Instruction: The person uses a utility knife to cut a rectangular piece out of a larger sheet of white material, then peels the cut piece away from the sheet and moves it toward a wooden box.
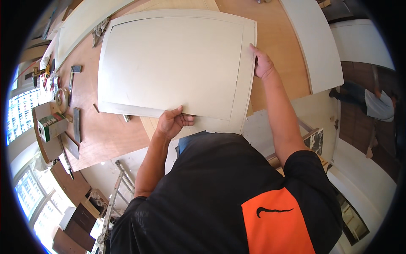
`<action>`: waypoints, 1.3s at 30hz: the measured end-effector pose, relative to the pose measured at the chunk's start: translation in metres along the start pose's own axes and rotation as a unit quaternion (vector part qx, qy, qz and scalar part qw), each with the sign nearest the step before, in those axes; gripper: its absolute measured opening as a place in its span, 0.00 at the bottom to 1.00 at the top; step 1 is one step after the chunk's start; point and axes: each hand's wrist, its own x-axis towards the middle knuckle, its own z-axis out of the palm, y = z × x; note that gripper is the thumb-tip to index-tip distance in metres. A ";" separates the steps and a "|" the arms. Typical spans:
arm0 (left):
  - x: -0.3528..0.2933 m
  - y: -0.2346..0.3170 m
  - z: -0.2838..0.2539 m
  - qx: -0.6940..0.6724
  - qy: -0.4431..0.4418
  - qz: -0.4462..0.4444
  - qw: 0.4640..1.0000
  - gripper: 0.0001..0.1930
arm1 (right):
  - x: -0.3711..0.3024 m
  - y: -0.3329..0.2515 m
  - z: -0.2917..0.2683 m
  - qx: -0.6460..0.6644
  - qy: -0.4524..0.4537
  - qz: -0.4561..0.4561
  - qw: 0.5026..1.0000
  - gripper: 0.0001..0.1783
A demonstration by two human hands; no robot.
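The left hand [171, 122] is pinching the near edge of the pale cabinet door panel [169, 63], fingers closed on it; the right hand [263, 63] is gripping its right edge. The panel is lying on the wooden tabletop [105, 131], overhanging slightly, so it could slide off or scrape.

1. Bright daylight comes from the windows [25, 114] at left, which are blown out bluish-white.
2. The panel [173, 63] is evenly lit, with soft shadows.
3. Fisheye distortion bends edges; black corners vignette the view.
4. Focus is fairly sharp.
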 end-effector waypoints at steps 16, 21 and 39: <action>-0.001 -0.009 -0.001 -0.027 0.050 -0.007 0.998 0.15 | 0.054 -0.012 -0.002 -0.020 -0.023 0.016 0.999 0.26; 0.005 -0.016 0.005 0.072 0.088 0.010 0.993 0.15 | 0.053 -0.018 0.023 -0.480 0.234 -0.133 0.835 0.12; 0.000 -0.014 -0.008 0.021 0.052 -0.009 0.998 0.15 | 0.083 -0.044 -0.006 -0.100 0.096 0.024 0.990 0.28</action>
